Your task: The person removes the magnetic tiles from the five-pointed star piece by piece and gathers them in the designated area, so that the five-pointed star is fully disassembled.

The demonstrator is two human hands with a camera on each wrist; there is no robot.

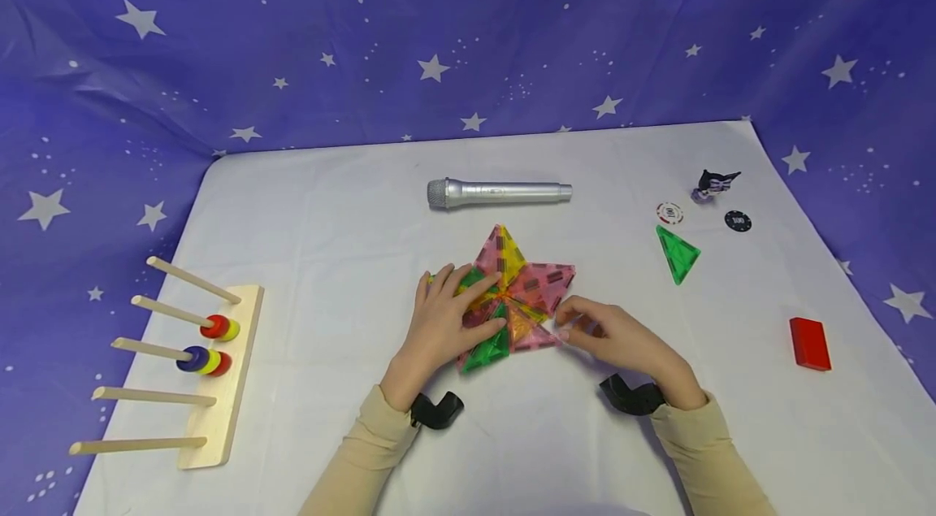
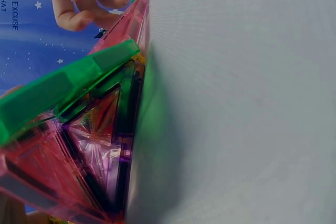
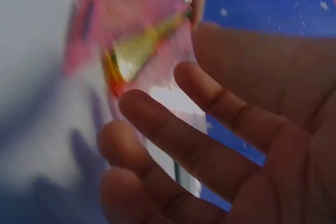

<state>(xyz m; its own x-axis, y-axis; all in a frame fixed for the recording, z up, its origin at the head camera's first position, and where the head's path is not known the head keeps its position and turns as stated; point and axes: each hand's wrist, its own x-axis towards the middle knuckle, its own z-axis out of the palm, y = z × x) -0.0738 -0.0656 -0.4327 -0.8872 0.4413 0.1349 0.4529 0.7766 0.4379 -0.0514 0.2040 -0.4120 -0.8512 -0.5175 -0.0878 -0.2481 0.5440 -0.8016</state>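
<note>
Head view: just in front of the microphone [image 1: 499, 192], the left hand [image 1: 446, 321] lies flat on the tile star [image 1: 512, 288]; the right hand [image 1: 614, 337] pinches its pink edge tile. Wrist views: tiles close-up, mid-assembly; next move needs careful alignment.

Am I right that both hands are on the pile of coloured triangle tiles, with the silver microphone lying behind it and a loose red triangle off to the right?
Not quite: the loose triangle off to the right is green, not red, as the head view shows. The rest holds: the left hand and right hand are on the tile pile, with the silver microphone behind it.
</note>
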